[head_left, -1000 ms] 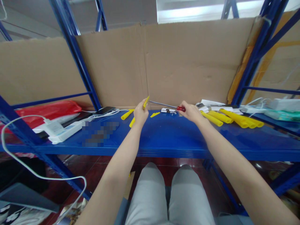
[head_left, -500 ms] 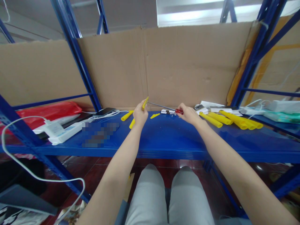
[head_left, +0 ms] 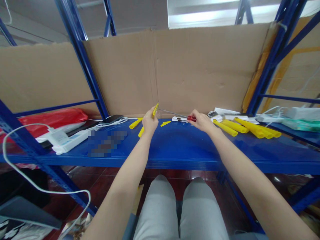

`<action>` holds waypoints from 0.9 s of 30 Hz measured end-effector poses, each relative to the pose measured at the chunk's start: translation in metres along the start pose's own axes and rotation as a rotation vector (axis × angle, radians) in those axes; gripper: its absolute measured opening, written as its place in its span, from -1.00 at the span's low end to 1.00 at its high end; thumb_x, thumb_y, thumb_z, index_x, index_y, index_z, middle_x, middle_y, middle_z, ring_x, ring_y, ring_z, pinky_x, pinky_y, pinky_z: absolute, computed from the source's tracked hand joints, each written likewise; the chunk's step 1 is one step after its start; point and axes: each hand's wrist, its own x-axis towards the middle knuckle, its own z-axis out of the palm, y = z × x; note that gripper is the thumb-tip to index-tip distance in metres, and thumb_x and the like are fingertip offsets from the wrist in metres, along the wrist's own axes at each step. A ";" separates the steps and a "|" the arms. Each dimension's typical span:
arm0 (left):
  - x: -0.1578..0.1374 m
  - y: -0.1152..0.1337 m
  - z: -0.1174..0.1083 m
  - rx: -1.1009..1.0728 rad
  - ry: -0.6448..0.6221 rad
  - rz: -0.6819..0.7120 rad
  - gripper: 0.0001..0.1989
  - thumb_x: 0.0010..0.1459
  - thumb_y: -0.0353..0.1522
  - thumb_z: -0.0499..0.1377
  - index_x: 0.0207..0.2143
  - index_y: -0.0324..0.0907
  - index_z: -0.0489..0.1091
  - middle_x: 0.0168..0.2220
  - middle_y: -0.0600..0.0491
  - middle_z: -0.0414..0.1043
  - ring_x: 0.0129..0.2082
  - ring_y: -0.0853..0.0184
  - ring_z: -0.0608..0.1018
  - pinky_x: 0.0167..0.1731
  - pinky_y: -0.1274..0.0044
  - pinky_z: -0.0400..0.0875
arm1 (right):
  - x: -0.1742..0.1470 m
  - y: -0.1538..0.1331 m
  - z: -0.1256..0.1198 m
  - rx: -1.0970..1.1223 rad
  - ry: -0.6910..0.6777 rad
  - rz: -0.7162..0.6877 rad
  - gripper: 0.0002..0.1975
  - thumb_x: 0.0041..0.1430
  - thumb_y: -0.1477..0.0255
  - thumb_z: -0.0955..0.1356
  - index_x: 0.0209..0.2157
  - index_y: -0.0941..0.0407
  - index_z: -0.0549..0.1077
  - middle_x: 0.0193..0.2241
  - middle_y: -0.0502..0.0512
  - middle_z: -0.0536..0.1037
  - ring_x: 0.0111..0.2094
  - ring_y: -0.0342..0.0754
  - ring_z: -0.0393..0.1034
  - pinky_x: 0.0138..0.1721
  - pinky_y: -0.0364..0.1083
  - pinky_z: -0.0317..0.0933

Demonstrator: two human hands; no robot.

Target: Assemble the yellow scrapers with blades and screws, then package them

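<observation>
My left hand is closed around a narrow yellow plastic piece, held up above the blue shelf. In my right hand is a screwdriver with a red handle, its long metal shaft pointing left. The shaft's tip reaches the yellow piece; whether it touches cannot be made out. Under the shaft, a small flat yellow part and a white-and-black item lie on the shelf. Beside my left hand lie a yellow tube and another yellow part, partly hidden by the hand.
Several yellow tubes lie at the right, before white papers. On the left are a white power strip, cables and a red bag. Cardboard stands behind the blue shelf, between blue posts.
</observation>
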 end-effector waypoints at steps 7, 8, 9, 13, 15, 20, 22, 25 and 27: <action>0.001 0.000 -0.002 0.014 -0.048 0.010 -0.60 0.17 -0.43 0.02 0.06 -0.18 0.38 0.00 -0.09 0.47 0.05 0.24 0.47 0.08 0.43 0.31 | -0.001 -0.001 0.000 -0.051 -0.011 -0.038 -0.82 0.22 0.31 0.23 -0.26 0.09 0.39 -0.35 0.18 0.56 -0.34 0.06 0.44 -0.42 -0.11 0.05; 0.001 0.001 -0.002 0.020 -0.046 0.011 -0.60 0.17 -0.43 0.02 0.05 -0.19 0.39 0.00 -0.10 0.47 0.04 0.24 0.48 0.07 0.44 0.31 | -0.002 -0.001 0.000 -0.052 -0.018 -0.037 -0.80 0.23 0.30 0.23 -0.25 0.09 0.40 -0.33 0.19 0.57 -0.33 0.06 0.44 -0.41 -0.10 0.06; 0.002 0.001 -0.003 0.023 -0.042 0.013 -0.61 0.17 -0.42 0.02 0.05 -0.20 0.39 0.00 -0.10 0.47 0.04 0.24 0.48 0.07 0.45 0.32 | -0.002 -0.002 -0.001 -0.053 -0.022 -0.034 -0.78 0.24 0.29 0.22 -0.24 0.10 0.41 -0.32 0.19 0.57 -0.32 0.07 0.45 -0.39 -0.10 0.08; 0.002 0.001 -0.003 0.017 -0.027 0.018 -0.62 0.19 -0.41 0.02 0.04 -0.19 0.40 0.00 -0.09 0.48 0.03 0.25 0.49 0.06 0.47 0.33 | -0.002 -0.003 -0.002 -0.039 -0.026 -0.023 -0.76 0.26 0.29 0.21 -0.22 0.10 0.43 -0.27 0.20 0.58 -0.28 0.07 0.46 -0.35 -0.09 0.12; 0.002 0.001 -0.002 0.010 -0.021 0.010 -0.63 0.19 -0.41 0.02 0.04 -0.18 0.40 -0.01 -0.07 0.48 0.03 0.26 0.49 0.05 0.46 0.33 | -0.001 -0.003 -0.001 -0.004 -0.024 -0.022 -0.78 0.24 0.28 0.24 -0.23 0.10 0.43 -0.28 0.19 0.58 -0.28 0.06 0.45 -0.35 -0.09 0.14; 0.001 0.000 0.000 -0.036 0.009 0.014 -0.65 0.20 -0.41 0.04 0.01 -0.19 0.42 -0.01 -0.08 0.49 0.04 0.26 0.48 0.06 0.45 0.34 | 0.000 0.001 0.001 0.029 0.017 -0.004 -0.85 0.17 0.35 0.30 -0.25 0.10 0.38 -0.35 0.14 0.56 -0.38 0.01 0.43 -0.42 -0.12 0.09; 0.001 -0.001 0.001 -0.054 0.032 0.017 -0.67 0.19 -0.41 0.06 -0.01 -0.19 0.44 -0.04 -0.08 0.51 0.03 0.25 0.49 0.06 0.43 0.34 | 0.000 0.001 0.002 -0.013 0.024 -0.038 -0.87 0.18 0.36 0.28 -0.28 0.11 0.39 -0.35 0.15 0.55 -0.38 0.01 0.42 -0.43 -0.12 0.07; 0.001 -0.004 0.002 -0.076 0.068 0.024 -0.69 0.18 -0.39 0.08 -0.04 -0.19 0.45 -0.08 -0.08 0.53 0.01 0.23 0.51 0.05 0.41 0.35 | 0.000 0.000 0.002 -0.061 0.009 -0.076 -0.81 0.21 0.32 0.26 -0.29 0.12 0.41 -0.32 0.19 0.56 -0.34 0.03 0.43 -0.41 -0.11 0.07; 0.002 -0.005 0.002 -0.079 0.088 0.030 -0.70 0.18 -0.37 0.09 -0.05 -0.19 0.46 -0.08 -0.09 0.53 0.00 0.23 0.52 0.05 0.42 0.36 | -0.001 -0.001 0.001 -0.071 0.002 -0.077 -0.77 0.24 0.29 0.24 -0.25 0.13 0.43 -0.28 0.20 0.56 -0.30 0.04 0.44 -0.39 -0.10 0.09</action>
